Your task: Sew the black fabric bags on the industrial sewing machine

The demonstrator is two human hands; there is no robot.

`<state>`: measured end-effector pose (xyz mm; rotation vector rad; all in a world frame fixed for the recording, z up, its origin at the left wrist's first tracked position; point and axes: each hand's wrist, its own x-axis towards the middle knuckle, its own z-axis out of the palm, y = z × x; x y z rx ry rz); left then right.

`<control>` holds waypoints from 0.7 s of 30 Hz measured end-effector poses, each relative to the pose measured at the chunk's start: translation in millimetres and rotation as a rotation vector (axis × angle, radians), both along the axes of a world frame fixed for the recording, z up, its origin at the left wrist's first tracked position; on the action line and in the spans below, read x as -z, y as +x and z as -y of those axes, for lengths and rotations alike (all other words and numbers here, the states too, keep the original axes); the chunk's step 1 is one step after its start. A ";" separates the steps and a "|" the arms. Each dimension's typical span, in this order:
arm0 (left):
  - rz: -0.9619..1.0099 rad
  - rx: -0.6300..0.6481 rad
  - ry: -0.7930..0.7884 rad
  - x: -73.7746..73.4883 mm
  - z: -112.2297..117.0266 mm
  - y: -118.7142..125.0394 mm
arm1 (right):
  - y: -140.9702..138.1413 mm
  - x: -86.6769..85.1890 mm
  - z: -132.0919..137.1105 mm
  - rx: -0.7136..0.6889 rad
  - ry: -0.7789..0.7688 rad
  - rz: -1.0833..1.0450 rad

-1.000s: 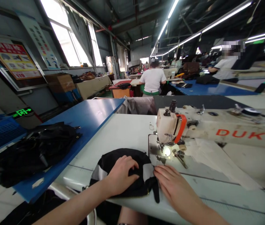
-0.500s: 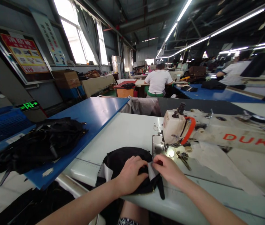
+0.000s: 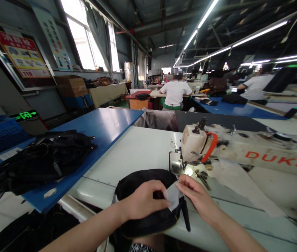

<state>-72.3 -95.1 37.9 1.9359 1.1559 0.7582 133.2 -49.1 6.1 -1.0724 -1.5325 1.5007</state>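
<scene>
A black fabric piece (image 3: pixel 143 175), rounded in outline, lies at the front of the sewing table and overhangs its edge. On its right side is a small light grey patch of cloth (image 3: pixel 173 196). My left hand (image 3: pixel 148 199) rests over the black piece, thumb and fingers closed on the left edge of the patch. My right hand (image 3: pixel 194 190) pinches the patch's upper right corner. A narrow black strap (image 3: pixel 185 215) hangs below my right hand. The sewing machine (image 3: pixel 195 143) stands just beyond, its lamp lit near the needle area.
A heap of black fabric pieces (image 3: pixel 51 157) lies on the blue table (image 3: pixel 108 122) to the left. White sheet material (image 3: pixel 245 185) lies beneath the machine arm. A person in a white shirt (image 3: pixel 176 92) sits ahead; another person (image 3: pixel 258 85) is at the right.
The black piece has come nearer the table's front edge. The grey patch now shows larger, lifted between both hands, and my right hand has moved slightly right.
</scene>
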 end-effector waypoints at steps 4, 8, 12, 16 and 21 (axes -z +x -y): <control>-0.296 -0.076 0.248 2.9 14.5 4.5 | 1.8 3.2 6.4 0.006 -0.013 -0.034; -0.400 -0.095 0.425 10.2 23.4 10.5 | 4.7 7.5 9.5 0.008 -0.024 -0.042; -0.386 -0.101 0.527 21.4 25.2 12.2 | 6.8 16.5 7.7 0.035 -0.052 -0.104; -0.373 -0.101 0.554 29.2 36.2 -1.3 | 11.6 25.9 -0.5 0.129 -0.094 -0.126; -0.423 -0.285 0.613 30.3 67.1 -44.7 | 17.8 34.0 -12.3 0.256 0.093 0.102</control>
